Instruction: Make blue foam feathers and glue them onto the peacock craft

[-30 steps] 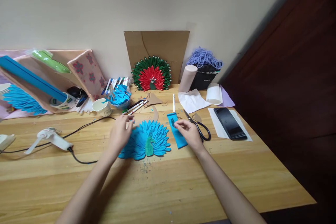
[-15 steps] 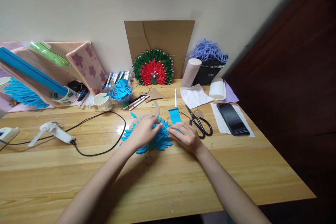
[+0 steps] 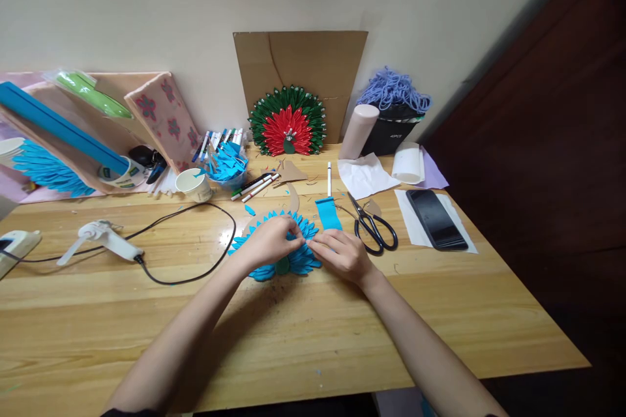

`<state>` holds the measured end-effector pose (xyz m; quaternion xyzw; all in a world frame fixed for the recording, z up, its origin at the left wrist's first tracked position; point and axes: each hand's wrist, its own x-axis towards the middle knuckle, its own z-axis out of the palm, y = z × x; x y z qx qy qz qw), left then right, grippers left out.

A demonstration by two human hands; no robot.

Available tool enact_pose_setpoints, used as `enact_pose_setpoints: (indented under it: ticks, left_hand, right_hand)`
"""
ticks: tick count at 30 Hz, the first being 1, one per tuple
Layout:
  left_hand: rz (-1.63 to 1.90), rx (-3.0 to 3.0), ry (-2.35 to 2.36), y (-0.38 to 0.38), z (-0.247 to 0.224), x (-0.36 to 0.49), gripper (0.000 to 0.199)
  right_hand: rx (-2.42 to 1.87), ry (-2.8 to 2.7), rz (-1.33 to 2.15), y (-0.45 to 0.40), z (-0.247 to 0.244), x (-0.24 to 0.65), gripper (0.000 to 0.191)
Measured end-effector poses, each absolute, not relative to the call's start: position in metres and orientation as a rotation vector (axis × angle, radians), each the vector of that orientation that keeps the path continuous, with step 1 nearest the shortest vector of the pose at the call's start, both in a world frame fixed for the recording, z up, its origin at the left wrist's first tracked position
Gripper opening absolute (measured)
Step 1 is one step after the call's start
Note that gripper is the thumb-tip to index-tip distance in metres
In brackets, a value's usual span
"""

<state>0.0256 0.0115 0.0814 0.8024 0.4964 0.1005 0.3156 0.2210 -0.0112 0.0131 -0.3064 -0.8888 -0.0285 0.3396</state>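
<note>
A fan-shaped blue paper peacock [image 3: 306, 260] with layered petals and a small green body lies on the wooden table. My left hand [image 3: 274, 241] is above its middle, thumb and fingers pinched. From the right side, my right hand [image 3: 342, 253] reaches in with its fingertips pressed together, almost meeting the left ones over the petals. Whatever sits between the fingertips is too small to make out. Just beyond the right hand is a blue paper strip [image 3: 327, 214], with a white pen [image 3: 329, 179] at its far end.
Black-handled scissors [image 3: 374, 231] and a phone [image 3: 437, 220] lie to the right. At left are a white glue gun [image 3: 110, 240] with its black cord and a paper cup [image 3: 194, 185]. Farther back, a red-and-green peacock [image 3: 287, 124] leans on a cardboard sheet [image 3: 313, 58].
My fingertips have drawn closer together above the blue petals, the right hand shifting slightly left. The camera view has tilted a little; the other things stay put.
</note>
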Motion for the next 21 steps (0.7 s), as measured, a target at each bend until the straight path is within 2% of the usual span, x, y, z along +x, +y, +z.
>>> enact_pose_setpoints:
  ticks: [8, 21]
  left_hand:
    - [0.286, 2.092, 1.272, 0.0128, 0.0777, 0.0241, 0.02]
    - [0.265, 2.112, 1.294, 0.0141, 0.0794, 0.0242, 0.019]
  right_hand:
    - [-0.784, -2.271, 0.022, -0.0128, 0.0123, 0.221, 0.021]
    - [-0.704, -2.341, -0.297, -0.0136, 0.0154, 0.2219, 0.023]
